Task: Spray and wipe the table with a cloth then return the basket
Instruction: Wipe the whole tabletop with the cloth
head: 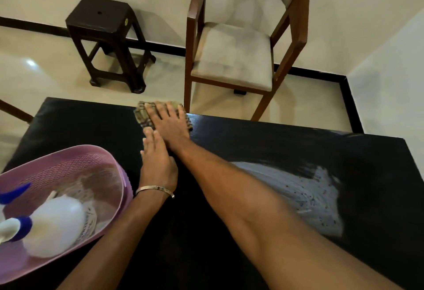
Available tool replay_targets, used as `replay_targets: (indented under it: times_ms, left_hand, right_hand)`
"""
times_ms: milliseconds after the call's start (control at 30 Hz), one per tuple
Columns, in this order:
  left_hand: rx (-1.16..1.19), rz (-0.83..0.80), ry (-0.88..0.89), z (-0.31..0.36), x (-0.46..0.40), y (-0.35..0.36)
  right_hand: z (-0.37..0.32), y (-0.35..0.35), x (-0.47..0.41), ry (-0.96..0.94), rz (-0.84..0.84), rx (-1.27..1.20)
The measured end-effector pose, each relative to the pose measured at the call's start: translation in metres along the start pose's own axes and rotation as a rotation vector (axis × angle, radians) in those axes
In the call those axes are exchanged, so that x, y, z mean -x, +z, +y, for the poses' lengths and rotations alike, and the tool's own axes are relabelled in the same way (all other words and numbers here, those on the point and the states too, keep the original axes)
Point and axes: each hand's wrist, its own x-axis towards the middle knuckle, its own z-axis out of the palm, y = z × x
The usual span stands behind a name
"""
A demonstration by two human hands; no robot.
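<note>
cloth (142, 117) mostly hidden under flat right hand (168, 124) fingers; left hand (158, 163) fingers flat on table (229, 255).

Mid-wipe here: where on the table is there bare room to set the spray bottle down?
Free: the table's right half, though its smeared wet patch is still drying, and the far-left corner behind the pink basket. Crowded: the near left, filled by the basket holding the spray bottle, and the far middle edge, where the right hand presses the cloth beside the left hand.
</note>
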Motion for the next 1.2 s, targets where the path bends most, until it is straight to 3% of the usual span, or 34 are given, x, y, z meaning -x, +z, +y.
replay_targets:
  times_ms: [167, 367, 533, 700, 800, 933, 1000, 1200]
  left_hand:
    - [-0.010, 0.027, 0.007, -0.003, 0.005, 0.001]
    - [-0.101, -0.075, 0.070, 0.017, 0.013, 0.021]
    - [-0.145, -0.147, 0.202, 0.061, 0.022, 0.055]
    - [-0.269, -0.246, 0.345, 0.091, 0.035, 0.090]
    - [-0.326, -0.290, 0.365, 0.089, 0.047, 0.094]
    - [-0.295, -0.268, 0.315, 0.074, 0.060, 0.076]
    - [-0.236, -0.230, 0.309, 0.069, 0.061, 0.063]
    - [-0.165, -0.159, 0.275, 0.063, 0.059, 0.038]
  right_hand:
    - [0.008, 0.002, 0.004, -0.044, 0.003, 0.004]
    - [0.089, 0.005, 0.068, 0.107, 0.076, -0.100]
    - [0.214, 0.009, 0.166, 0.371, 0.115, -0.118]
    - [0.326, 0.022, 0.305, 0.771, 0.119, -0.079]
    - [0.350, 0.032, 0.366, 0.947, 0.107, -0.126]
    - [0.321, 0.033, 0.355, 1.076, 0.131, -0.179]
    - [0.277, 0.032, 0.328, 0.976, 0.153, -0.124]
    - [0.106, 0.033, 0.249, 0.345, 0.054, -0.151]
